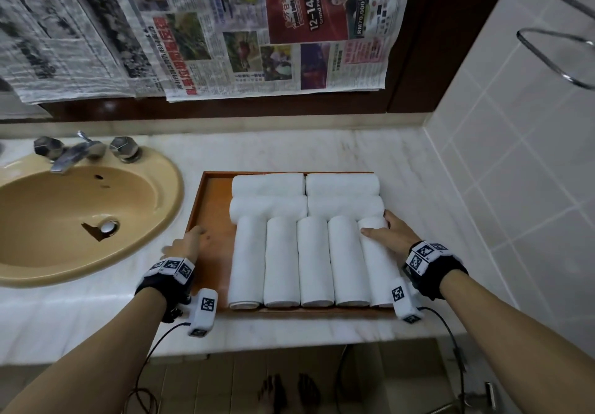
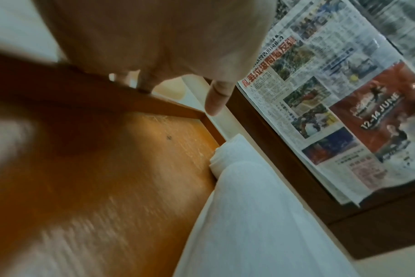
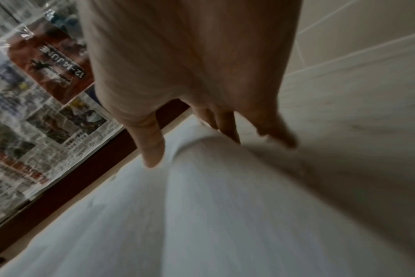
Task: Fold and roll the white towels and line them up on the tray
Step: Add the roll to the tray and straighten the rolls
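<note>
A bathroom, seen from above its vanity: a tan oval sink (image 1: 80, 217) with a chrome tap (image 1: 72, 156) and two faceted knobs was set into a pale marble counter (image 1: 402, 162). White wall tiles (image 1: 515, 156) lined the right side, where chrome towel rails (image 1: 560, 56) projected. Newspaper sheets (image 1: 225, 27) hung over a dark wooden frame behind the sink. A wooden tray (image 1: 212, 220) of rolled white towels (image 1: 314, 259) sat on the counter.

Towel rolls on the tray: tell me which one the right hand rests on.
The rightmost roll of the front five; only it has the right hand on it.
</note>
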